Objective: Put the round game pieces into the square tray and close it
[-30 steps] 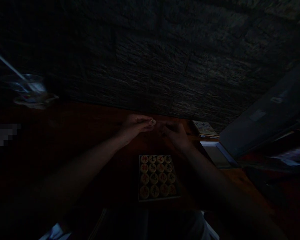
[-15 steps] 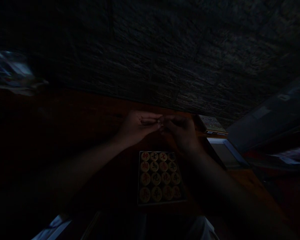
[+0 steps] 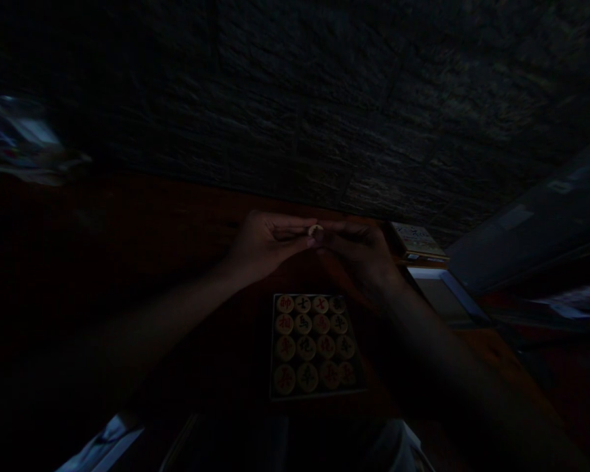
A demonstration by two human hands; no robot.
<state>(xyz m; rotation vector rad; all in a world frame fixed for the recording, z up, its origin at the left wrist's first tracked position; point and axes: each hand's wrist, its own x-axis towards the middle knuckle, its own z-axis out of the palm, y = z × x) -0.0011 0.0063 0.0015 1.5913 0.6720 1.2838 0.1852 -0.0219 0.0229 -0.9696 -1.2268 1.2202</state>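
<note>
Between the fingertips of both hands is a round xiangqi piece (image 3: 315,231), its pale face with a dark mark partly covered by fingers. My left hand (image 3: 270,242) pinches it from the left. My right hand (image 3: 358,248) closes on it from the right, fingers in shadow. Below the hands, on the dark wooden table (image 3: 191,203), sits a square box tray (image 3: 319,396) filled with rows of xiangqi pieces (image 3: 306,348) bearing red and black characters. One piece in the bottom right corner overlaps its neighbour.
A printed box (image 3: 417,241) lies to the right against the stone wall (image 3: 295,98). In front of it is an open pale-rimmed box lid (image 3: 447,295). A blurred glassy object (image 3: 29,141) stands at the far left. The scene is very dark.
Both hands have risen slightly, and the piece between them has turned so that more of its round face shows. The tray of pieces stays in place.
</note>
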